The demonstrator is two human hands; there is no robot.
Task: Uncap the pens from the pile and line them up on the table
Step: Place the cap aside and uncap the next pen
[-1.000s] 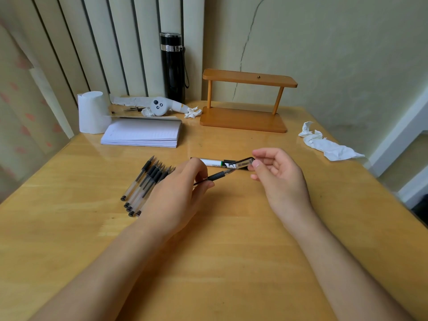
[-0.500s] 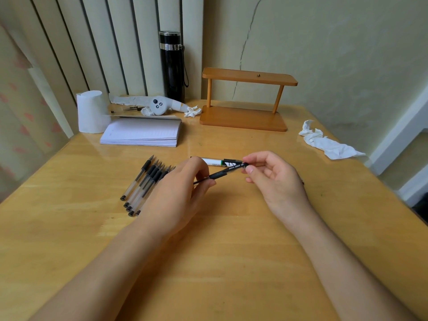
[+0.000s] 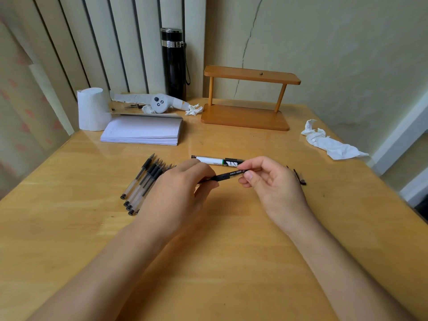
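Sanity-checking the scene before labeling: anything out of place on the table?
A white marker lies crosswise mid-table, unlike the black pens lined up at left. Crumpled tissue sits near the right edge. The held pen looks fine.

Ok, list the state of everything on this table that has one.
Held pen: in the air, gripped by left hand, pinched by right hand.
Row of pens: uncapped, lying side by side.
Marker: lying flat.
Notebook: open.
Flask: upright, lid on.
Tissue: crumpled.
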